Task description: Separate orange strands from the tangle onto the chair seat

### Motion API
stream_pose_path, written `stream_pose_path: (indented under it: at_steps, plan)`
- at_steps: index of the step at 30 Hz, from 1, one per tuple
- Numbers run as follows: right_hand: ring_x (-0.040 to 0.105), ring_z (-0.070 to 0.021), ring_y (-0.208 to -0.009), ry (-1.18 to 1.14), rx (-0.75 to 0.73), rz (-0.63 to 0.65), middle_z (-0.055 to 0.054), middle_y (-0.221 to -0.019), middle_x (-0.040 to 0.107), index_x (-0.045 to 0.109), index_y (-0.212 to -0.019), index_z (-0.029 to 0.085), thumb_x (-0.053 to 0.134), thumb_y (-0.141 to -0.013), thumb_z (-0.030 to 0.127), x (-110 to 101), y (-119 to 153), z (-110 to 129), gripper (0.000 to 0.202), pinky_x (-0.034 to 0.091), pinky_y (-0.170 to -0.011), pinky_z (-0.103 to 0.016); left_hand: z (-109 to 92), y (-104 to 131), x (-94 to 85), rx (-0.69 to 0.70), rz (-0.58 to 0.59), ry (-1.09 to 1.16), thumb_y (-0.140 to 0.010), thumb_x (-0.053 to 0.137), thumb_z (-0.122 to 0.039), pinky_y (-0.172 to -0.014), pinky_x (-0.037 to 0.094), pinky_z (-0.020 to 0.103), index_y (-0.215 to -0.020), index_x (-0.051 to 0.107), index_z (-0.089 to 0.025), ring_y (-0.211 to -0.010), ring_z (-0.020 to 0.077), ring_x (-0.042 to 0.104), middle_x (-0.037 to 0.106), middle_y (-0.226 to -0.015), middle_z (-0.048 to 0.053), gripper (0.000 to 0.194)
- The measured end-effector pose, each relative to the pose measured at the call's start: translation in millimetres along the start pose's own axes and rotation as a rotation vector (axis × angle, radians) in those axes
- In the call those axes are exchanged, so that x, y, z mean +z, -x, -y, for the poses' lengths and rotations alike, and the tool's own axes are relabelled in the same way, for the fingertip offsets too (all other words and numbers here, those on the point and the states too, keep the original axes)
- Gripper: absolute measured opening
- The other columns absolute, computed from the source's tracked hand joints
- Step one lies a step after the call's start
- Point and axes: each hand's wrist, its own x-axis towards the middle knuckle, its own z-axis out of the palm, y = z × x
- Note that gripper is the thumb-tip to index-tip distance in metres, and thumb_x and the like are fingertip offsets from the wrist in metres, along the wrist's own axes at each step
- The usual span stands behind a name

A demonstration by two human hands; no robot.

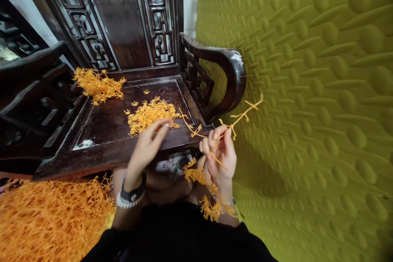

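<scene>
My right hand (219, 153) is closed around thin orange branched plastic stems (242, 115). One stem sticks out to the upper right, another reaches left over the seat edge, and a cluster with small flower-like ends (196, 175) hangs below the hand by the wrist. My left hand (150, 143) is at the front edge of the seat, beside a pile of small orange plastic pieces (153, 111). Its thumb and fingertips come together; whatever is between them, if anything, is too small to make out.
The pile rests on a dark carved wooden chair (104, 125) with a curved armrest (227, 63). A second orange heap (100, 86) sits at the back left of the seat. A large mass of orange stems (52, 221) lies lower left. Yellow-green embossed padding (307, 110) covers the right.
</scene>
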Motion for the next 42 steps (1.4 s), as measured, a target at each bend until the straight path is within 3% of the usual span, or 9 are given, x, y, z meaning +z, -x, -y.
stream_pose_path:
  at_steps: [3,5,9,14,22,30,33,38,42]
  plan:
    - [0.031,-0.0066,-0.041,-0.008,-0.052,0.026,0.007,-0.057,0.032,0.048,-0.074,0.022,0.047,-0.093,0.047,5,5,-8,0.032,0.028,-0.045,-0.023,-20,33,21.0,0.032,0.38,0.227,-0.093,0.046,-0.048,-0.1,0.047,0.037,-0.122,0.059,-0.021,-0.11,0.0213,0.062,0.065,-0.121,0.01,0.042]
    - [0.035,-0.0079,-0.045,0.021,-0.082,0.028,0.006,-0.059,0.034,0.05,-0.075,0.021,0.049,-0.092,0.046,6,11,-12,0.03,0.03,-0.048,-0.023,-25,49,32.3,0.011,0.469,0.239,-0.087,0.055,-0.053,-0.094,0.049,0.036,-0.123,0.058,-0.02,-0.105,0.0223,0.062,0.067,-0.116,0.009,0.049]
    - [0.033,-0.0078,-0.047,0.083,-0.065,0.017,0.005,-0.058,0.035,0.05,-0.072,0.02,0.05,-0.093,0.04,4,21,-15,0.029,0.029,-0.049,-0.023,-20,61,40.7,-0.157,0.446,0.09,-0.084,0.062,-0.047,-0.081,0.047,0.03,-0.106,0.065,-0.02,-0.086,0.0189,0.062,0.069,-0.092,0.004,0.036]
    - [0.036,-0.0062,-0.046,0.255,-0.143,-0.142,0.005,-0.059,0.04,0.056,-0.073,0.02,0.05,-0.096,0.034,1,29,-16,0.028,0.028,-0.045,-0.02,-8,66,33.2,-0.186,0.513,0.23,-0.09,0.054,-0.042,-0.085,0.046,0.028,-0.094,0.068,-0.019,-0.094,0.0187,0.062,0.07,-0.097,0.004,0.028]
    - [0.061,-0.012,-0.062,0.63,0.103,-0.041,0.0,-0.076,0.066,0.064,-0.102,0.022,0.057,-0.091,0.038,-15,34,-10,0.02,0.05,-0.068,-0.027,5,76,12.7,-0.275,0.228,0.371,-0.09,0.056,-0.036,-0.083,0.051,0.029,-0.119,0.056,-0.021,-0.089,0.016,0.062,0.067,-0.095,0.003,0.032]
    - [0.062,-0.0118,-0.056,0.74,0.095,-0.042,-0.003,-0.085,0.072,0.067,-0.105,0.023,0.051,-0.094,0.04,-32,40,1,0.026,0.053,-0.062,-0.027,4,75,-1.1,-0.227,0.317,0.372,-0.096,0.046,-0.035,-0.097,0.048,0.033,-0.123,0.054,-0.023,-0.104,0.0179,0.066,0.072,-0.109,0.005,0.031]
    - [0.059,-0.0107,-0.048,0.814,0.207,0.152,-0.006,-0.093,0.074,0.066,-0.108,0.021,0.053,-0.092,0.04,-33,42,1,0.028,0.05,-0.05,-0.025,8,75,1.2,-0.125,0.284,0.213,-0.098,0.04,-0.035,-0.092,0.049,0.031,-0.116,0.061,-0.023,-0.1,0.0175,0.067,0.074,-0.102,0.005,0.03]
    - [0.058,-0.0126,-0.054,1.0,0.28,0.668,0.001,-0.062,0.065,0.072,-0.095,0.019,0.055,-0.092,0.037,-39,47,-5,0.024,0.046,-0.053,-0.023,22,70,-1.1,0.178,0.098,-0.277,-0.098,0.035,-0.03,-0.066,0.049,0.026,-0.083,0.07,-0.017,-0.069,0.0155,0.066,0.072,-0.078,0.007,0.04]
    - [0.052,-0.011,-0.054,0.944,0.203,0.794,0.001,-0.061,0.059,0.066,-0.074,0.018,0.051,-0.094,0.031,-39,56,-9,0.028,0.04,-0.052,-0.023,25,69,-6.7,0.339,-0.099,-0.502,-0.095,0.039,-0.021,-0.065,0.047,0.024,-0.075,0.068,-0.016,-0.066,0.0137,0.065,0.071,-0.073,0.007,0.036]
